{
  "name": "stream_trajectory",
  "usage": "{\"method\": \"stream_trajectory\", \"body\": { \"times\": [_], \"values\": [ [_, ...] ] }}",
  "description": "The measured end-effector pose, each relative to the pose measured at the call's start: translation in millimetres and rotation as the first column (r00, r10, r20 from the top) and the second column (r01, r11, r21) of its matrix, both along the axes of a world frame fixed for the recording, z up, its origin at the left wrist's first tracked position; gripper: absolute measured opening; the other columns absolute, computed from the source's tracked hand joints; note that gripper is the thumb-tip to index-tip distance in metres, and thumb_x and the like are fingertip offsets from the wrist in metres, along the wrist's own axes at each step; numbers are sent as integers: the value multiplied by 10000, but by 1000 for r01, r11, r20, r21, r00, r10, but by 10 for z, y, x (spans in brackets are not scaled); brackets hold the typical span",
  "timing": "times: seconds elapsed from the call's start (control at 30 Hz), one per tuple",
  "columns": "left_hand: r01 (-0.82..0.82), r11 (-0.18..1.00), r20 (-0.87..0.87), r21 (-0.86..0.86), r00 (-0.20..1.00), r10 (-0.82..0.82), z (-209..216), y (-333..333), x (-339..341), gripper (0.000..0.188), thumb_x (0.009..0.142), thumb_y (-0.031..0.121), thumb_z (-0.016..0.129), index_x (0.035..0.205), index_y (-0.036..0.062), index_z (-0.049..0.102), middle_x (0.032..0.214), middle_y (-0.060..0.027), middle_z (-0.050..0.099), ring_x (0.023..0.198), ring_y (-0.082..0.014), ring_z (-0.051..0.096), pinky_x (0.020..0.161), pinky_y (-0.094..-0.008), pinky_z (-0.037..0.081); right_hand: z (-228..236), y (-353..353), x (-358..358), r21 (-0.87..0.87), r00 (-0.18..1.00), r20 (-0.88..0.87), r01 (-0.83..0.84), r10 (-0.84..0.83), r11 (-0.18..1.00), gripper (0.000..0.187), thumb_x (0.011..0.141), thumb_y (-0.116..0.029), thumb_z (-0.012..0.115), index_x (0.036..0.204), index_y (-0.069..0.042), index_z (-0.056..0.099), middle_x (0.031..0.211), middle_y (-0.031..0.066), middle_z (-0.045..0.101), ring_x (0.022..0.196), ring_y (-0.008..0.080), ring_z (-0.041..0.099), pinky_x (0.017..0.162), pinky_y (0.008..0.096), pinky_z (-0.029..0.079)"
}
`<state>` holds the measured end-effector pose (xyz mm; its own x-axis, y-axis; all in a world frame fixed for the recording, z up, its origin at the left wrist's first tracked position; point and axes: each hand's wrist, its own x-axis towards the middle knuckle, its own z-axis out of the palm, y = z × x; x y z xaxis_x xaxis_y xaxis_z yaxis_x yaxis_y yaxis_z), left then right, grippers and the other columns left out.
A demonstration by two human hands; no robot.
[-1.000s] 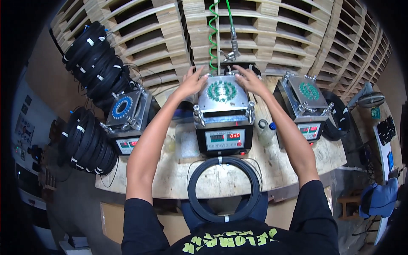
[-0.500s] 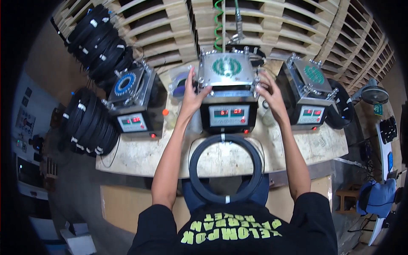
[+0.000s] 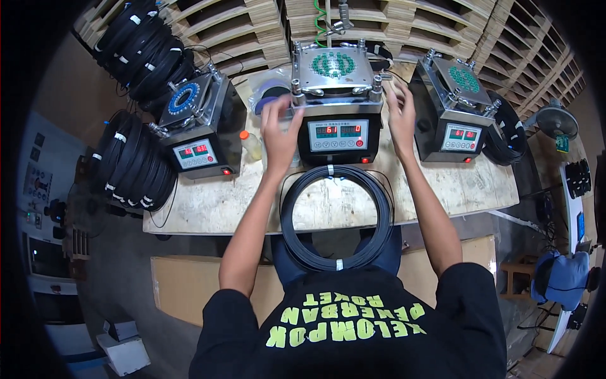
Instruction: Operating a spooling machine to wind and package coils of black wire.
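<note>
In front of me stands the middle machine, a black box with a red-digit panel [image 3: 339, 136] and a steel top plate [image 3: 353, 77] bearing a ring pattern of green pieces. My left hand [image 3: 279, 131] is at its front left corner, beside the left front clamp [image 3: 298, 93], fingers apart and lightly bent, a little blurred. Just off the right front clamp [image 3: 376, 90], my right hand [image 3: 401, 117] has its fingers spread, holding nothing I can see. A large coil of thin black cable or tubing [image 3: 288, 221], bound with white tape, leans between the table's front edge and my lap.
Similar machines stand left [image 3: 199, 151] and right [image 3: 459, 132]. An orange-capped bottle [image 3: 252, 146] and purple-black rolls [image 3: 273, 90] lie near my left hand. Black coils [image 3: 136, 165] pile up at the left, others [image 3: 505, 136] at the right. Wooden pallets [image 3: 227, 31] line the back.
Both hands have come away from the front corner clamps, slightly outward. The middle panel's right-hand reading has changed. The whole view has shifted, so the scene sits higher.
</note>
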<state>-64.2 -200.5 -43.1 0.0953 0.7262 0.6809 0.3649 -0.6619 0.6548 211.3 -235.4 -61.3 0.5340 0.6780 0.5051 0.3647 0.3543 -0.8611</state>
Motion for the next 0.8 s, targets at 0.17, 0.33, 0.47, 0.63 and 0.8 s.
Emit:
{"method": "stream_trajectory", "body": {
  "times": [0.17,0.33,0.47,0.63,0.8],
  "values": [
    [-93,975,-90,-202,993,76,-724,-797,-626,331,884,64,660,1207,10,610,1110,-152,596,988,-287,591,907,-360,480,-791,-823,248,-309,989,92,-82,115,948,242,954,-120,593,1176,-29,620,953,106,639,865,170,610,774,304,504],
    [-176,924,-602,-338,795,-69,-1279,-836,-755,679,755,253,768,1360,47,539,1331,-199,471,1196,-406,454,1022,-480,418,-1332,-1197,-17,-525,806,497,-16,322,851,441,870,-295,706,1250,-87,621,1127,192,628,1055,351,616,875,451,490],
    [-241,849,-672,-471,721,-167,-1449,-616,-726,800,684,314,783,1402,88,514,1306,-193,463,1215,-416,433,1015,-506,411,-1136,-1167,-304,-688,690,607,209,394,695,639,762,-367,785,1314,-112,585,1205,192,594,1131,378,577,918,523,462],
    [-204,797,-655,-569,698,-289,-1498,-413,-575,636,621,299,793,1164,54,570,1159,-247,514,1154,-438,472,1002,-484,420,-1201,-892,-183,-884,713,429,207,554,418,863,657,-354,849,1394,-83,491,1254,228,584,1153,478,550,968,542,465],
    [-67,767,-555,-638,730,-398,-1570,-282,-710,672,640,276,830,1203,36,551,1124,-253,599,1078,-396,590,927,-444,494,-1353,-851,-64,-871,713,377,56,591,488,869,661,-295,821,1394,-22,443,1147,273,634,1066,441,620,929,484,511]
  ]
}}
